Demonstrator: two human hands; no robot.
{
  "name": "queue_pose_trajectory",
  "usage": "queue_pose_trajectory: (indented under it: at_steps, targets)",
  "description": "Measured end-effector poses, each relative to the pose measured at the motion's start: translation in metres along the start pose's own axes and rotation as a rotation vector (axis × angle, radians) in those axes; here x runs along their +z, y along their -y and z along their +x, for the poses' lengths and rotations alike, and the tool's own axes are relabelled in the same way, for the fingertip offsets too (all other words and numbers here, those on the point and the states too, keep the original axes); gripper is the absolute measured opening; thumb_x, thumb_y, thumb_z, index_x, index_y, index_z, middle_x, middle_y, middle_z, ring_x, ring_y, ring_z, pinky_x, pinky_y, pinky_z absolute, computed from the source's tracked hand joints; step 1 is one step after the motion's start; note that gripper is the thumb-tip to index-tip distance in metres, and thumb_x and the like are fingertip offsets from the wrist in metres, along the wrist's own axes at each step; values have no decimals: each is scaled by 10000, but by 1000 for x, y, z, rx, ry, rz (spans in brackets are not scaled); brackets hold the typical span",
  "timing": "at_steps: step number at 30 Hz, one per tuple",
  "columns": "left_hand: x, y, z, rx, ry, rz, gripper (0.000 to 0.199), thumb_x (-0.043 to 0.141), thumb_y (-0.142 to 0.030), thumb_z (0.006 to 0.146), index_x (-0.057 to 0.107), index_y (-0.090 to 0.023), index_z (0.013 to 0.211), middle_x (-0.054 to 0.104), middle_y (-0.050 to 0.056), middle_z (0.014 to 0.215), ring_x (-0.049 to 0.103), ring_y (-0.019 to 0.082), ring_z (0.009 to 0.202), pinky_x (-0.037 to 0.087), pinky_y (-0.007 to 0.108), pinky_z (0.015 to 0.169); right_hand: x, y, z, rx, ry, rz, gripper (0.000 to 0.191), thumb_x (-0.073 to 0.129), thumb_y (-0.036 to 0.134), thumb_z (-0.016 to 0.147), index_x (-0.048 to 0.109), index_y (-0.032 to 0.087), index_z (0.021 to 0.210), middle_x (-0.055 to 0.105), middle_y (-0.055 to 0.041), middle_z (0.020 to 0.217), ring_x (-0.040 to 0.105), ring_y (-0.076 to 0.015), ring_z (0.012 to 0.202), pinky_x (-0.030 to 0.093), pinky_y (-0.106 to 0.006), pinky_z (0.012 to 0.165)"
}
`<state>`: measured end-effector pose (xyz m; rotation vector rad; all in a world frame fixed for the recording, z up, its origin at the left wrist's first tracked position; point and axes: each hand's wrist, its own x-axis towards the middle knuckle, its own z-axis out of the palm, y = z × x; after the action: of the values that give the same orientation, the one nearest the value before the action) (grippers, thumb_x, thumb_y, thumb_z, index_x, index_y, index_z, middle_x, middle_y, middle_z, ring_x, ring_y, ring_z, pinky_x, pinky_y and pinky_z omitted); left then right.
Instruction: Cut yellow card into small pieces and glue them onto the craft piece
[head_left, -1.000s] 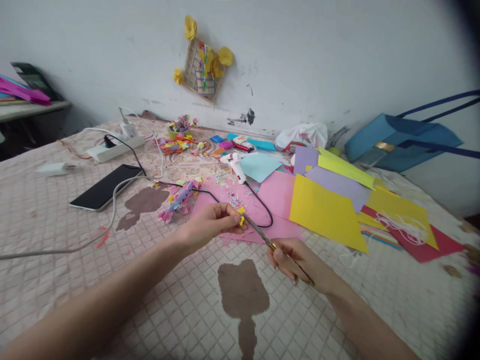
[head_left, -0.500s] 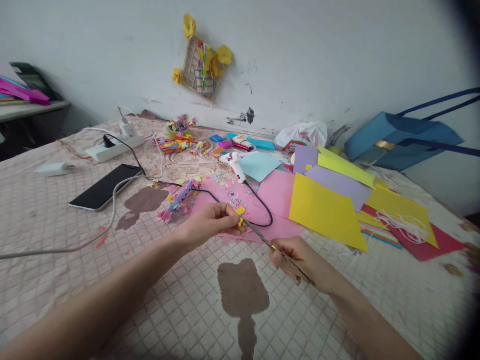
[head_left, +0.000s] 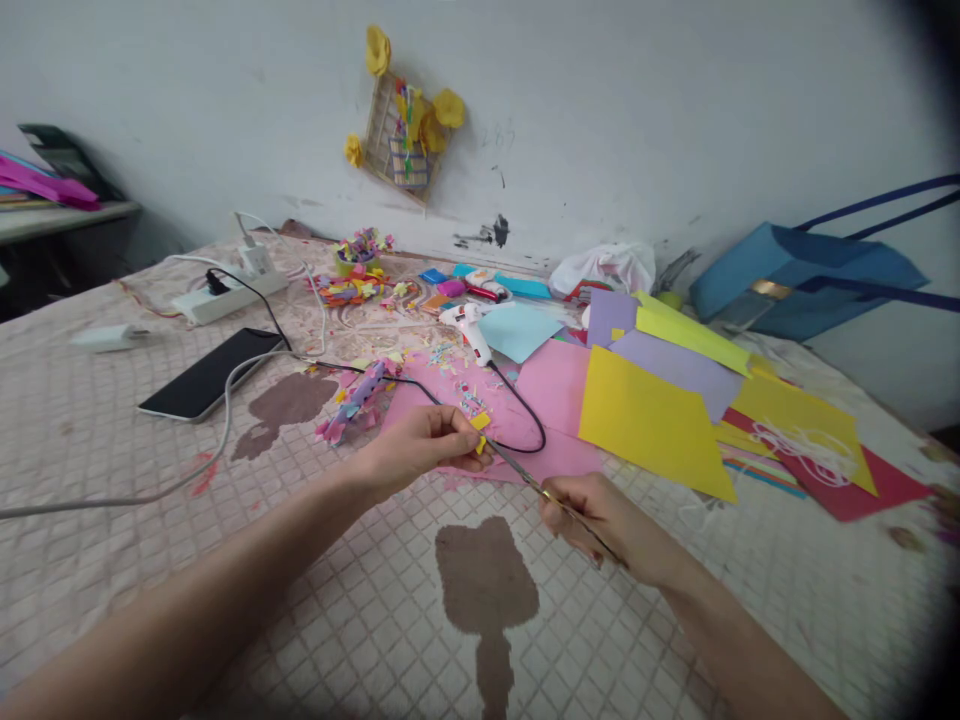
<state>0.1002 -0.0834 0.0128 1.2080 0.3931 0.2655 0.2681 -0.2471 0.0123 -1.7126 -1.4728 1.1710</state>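
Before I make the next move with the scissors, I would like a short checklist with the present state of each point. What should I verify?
1. Left hand pinches the small yellow piece: ok.
2. Right hand holds the scissors: ok.
3. Scissors point toward the yellow piece: ok.
4. Scissors open or shut at the tips: cannot tell; too small to see.
5. Left fingertips well clear of the scissors: not ok, I would say; the tips are very close to them.
6. Glue gun away from both hands: ok; it lies beyond them.
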Motion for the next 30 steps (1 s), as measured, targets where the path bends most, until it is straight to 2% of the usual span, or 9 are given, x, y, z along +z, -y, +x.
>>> queue_pose_trajectory:
  at_steps: [10,30]
  targets:
    - [0,-1,-1,11,17,3,136,631,-227,730,556,-117,699,656,54,733,622,119,708,475,251,687,0,0,0,-31,18,-25,505,332,621,803,482,159,664,329,61,474,269,-66,405,187,-194,369]
    - [1,-1,-1,11,4,3,147,646,-234,715,562,-117,690,662,54,727,625,114,697,486,235,668,0,0,-1,-11,11,1,460,355,579,822,428,174,618,347,69,446,309,-63,380,218,-191,367]
